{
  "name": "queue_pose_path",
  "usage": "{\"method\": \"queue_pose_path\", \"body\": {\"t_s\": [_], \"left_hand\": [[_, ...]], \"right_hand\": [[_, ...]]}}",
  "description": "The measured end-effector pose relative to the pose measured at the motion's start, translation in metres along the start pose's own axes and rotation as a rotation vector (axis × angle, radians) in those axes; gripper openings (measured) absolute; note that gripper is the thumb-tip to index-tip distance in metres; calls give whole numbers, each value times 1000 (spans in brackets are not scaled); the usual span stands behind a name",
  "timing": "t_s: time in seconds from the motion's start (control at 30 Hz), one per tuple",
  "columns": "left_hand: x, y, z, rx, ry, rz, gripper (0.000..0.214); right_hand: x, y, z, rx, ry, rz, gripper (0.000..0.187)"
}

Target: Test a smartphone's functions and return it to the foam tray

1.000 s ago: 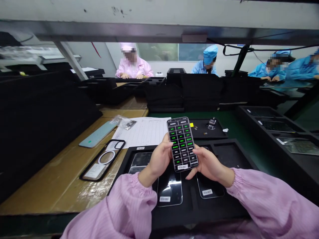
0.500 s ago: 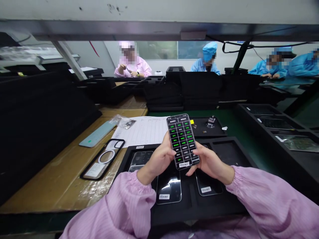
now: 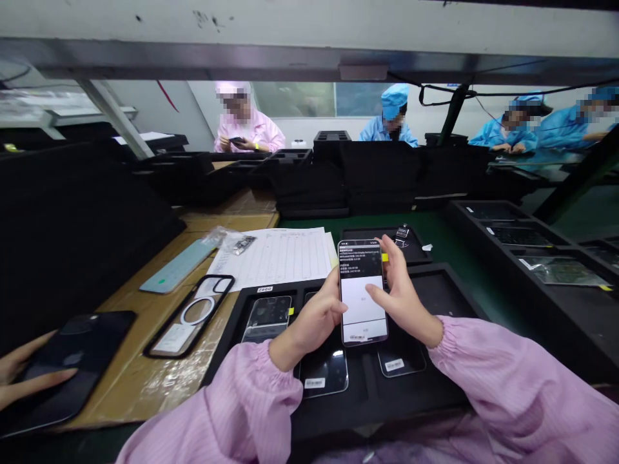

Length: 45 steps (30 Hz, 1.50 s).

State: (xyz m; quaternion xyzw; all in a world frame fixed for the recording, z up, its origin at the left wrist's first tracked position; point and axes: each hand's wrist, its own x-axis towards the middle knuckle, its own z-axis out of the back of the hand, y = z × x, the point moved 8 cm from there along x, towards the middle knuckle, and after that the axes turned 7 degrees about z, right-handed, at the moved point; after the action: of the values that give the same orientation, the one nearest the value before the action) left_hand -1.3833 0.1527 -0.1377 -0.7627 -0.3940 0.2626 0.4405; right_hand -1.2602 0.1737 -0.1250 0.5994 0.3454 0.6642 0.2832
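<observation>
A smartphone (image 3: 363,299) stands tilted between my two hands, its screen lit with dark text lines on top and white areas below. My left hand (image 3: 316,316) is closed round its left edge, thumb at the side of the screen. On the right edge, my right hand (image 3: 401,290) grips the phone with its fingers behind, and its thumb is over the screen. Underneath lies a black foam tray (image 3: 360,399) with dark phones in its slots: one phone (image 3: 325,374) below my left hand, another phone (image 3: 400,358) below my right, and a third (image 3: 268,317) at the left.
Another person's hand (image 3: 29,374) holds a dark tablet (image 3: 72,361) at the left edge. A clear phone case (image 3: 192,316), a light blue phone panel (image 3: 178,264) and printed sheets (image 3: 275,251) lie on cardboard. More trays (image 3: 556,270) stand right; several co-workers sit beyond.
The phone's screen went from a grid of green and white labels to text over white areas. My right thumb moved up over the screen. A hand with a tablet came in at left.
</observation>
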Motion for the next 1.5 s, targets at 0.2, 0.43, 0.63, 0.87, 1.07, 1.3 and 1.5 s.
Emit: {"method": "queue_pose_path", "body": {"t_s": [0.2,0.43,0.63,0.87,1.07,1.3,1.5], "left_hand": [[1,-13,9,-15,-63,-64,73],[2,-22,22,-60,-143,-121,61],[3,-20,19,-69,-124,-107,62],[3,-20,16,-76,-124,-107,59],[3,-18,16,-78,-119,-103,58],[6,-16,17,-93,-94,-88,56],[6,-14,26,-90,-176,-76,57]], "right_hand": [[-3,-20,-11,297,32,-143,67],[-9,-18,-32,480,203,-315,69],[-9,-22,-30,425,136,-387,51],[-11,-23,-28,431,120,-372,42],[-8,-12,-31,275,214,-243,69],[-7,-15,-28,332,152,-271,55],[-9,-24,-27,345,117,-318,53]]}}
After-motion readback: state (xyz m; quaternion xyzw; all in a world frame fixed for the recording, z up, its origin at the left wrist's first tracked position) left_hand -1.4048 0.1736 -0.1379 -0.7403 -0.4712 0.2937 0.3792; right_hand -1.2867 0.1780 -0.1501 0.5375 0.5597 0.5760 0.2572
